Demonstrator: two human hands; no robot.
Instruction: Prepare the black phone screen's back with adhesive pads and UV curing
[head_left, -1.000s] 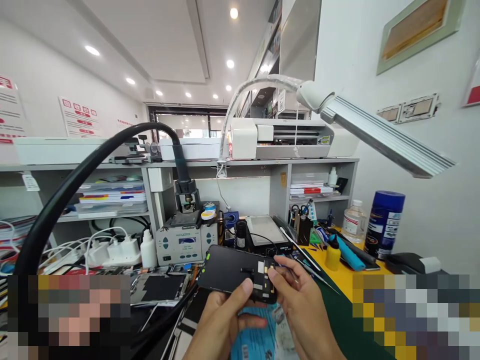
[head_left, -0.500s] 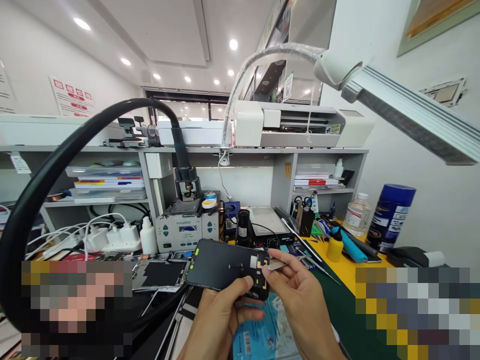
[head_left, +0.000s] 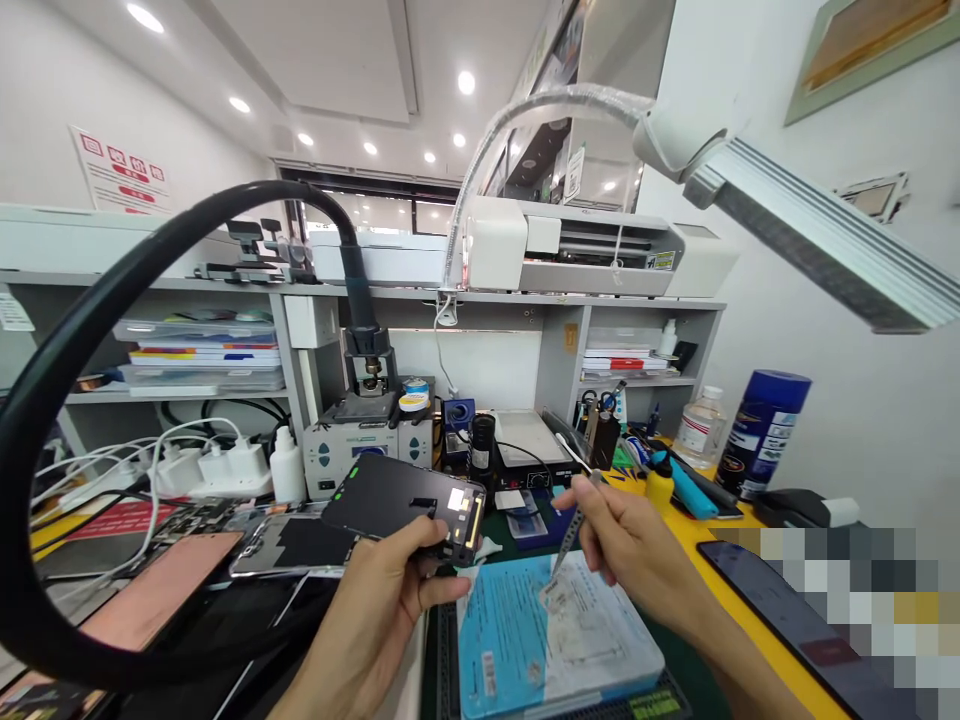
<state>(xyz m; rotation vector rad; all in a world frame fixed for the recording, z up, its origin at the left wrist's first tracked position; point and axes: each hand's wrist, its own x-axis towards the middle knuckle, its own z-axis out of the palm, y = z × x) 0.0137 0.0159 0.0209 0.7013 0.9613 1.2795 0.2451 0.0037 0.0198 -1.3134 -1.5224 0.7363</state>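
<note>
Left hand (head_left: 390, 590): gripping black phone panel (head_left: 390, 500) by its near right end, thumb on top, fingers underneath. Panel is tilted, held up off the bench, gold contacts and small pale patches at the gripped end, green marks at the far end. Right hand (head_left: 626, 540): pinching metal tweezers (head_left: 573, 530) between thumb and fingers, tips pointing down at the blue-and-white box (head_left: 559, 645); can't tell if tips touch it. The two hands are apart.

Box lies in front of the person, right of the left hand, on a dark tray (head_left: 660, 700) over a green mat (head_left: 679, 640). Left of the hands: silver-edged phone part (head_left: 296, 545) lying flat, then pink panel (head_left: 161, 590). Right: dark phone (head_left: 795, 620) flat on the yellow surface (head_left: 739, 570), partly pixelated.

Behind: grey rework station (head_left: 356, 460), white squeeze bottle (head_left: 287, 468) beside it, black cylinder (head_left: 482, 445), flat plate device (head_left: 532, 440). Right rear: yellow bottle (head_left: 659, 487), clear bottle (head_left: 699, 430), blue spray can (head_left: 763, 435), all upright. Thick black hose (head_left: 127, 270) arcs across the left; lamp (head_left: 832, 240) hangs upper right; white printer-like machine (head_left: 585, 250) sits on the shelf.
</note>
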